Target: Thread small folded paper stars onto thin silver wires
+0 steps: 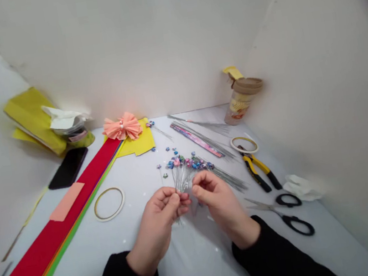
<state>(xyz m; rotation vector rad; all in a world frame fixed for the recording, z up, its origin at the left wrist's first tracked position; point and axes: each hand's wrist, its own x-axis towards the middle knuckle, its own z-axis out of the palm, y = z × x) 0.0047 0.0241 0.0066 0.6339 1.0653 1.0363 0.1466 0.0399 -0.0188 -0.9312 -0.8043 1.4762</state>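
Observation:
My left hand [159, 215] pinches a bunch of thin wire stems [181, 180] near their lower ends. The stems carry small blue, pink and teal paper flowers [184, 162] at their tips. My right hand [211, 194] is beside the bunch, its fingertips curled against the wires. I cannot tell how firmly it grips them. A few loose flowers [165, 176] lie on the white table just left of the bunch. Longer loose wires [228, 180] fan out to the right of my right hand.
Yellow-handled pliers [256, 171], black-handled scissors [282, 215], a tape roll [109, 204] and stacked coloured paper sheets [46, 237] lie around. Further back are a peach paper flower [122, 127], a phone [68, 168] and a jar [242, 100]. White walls enclose three sides.

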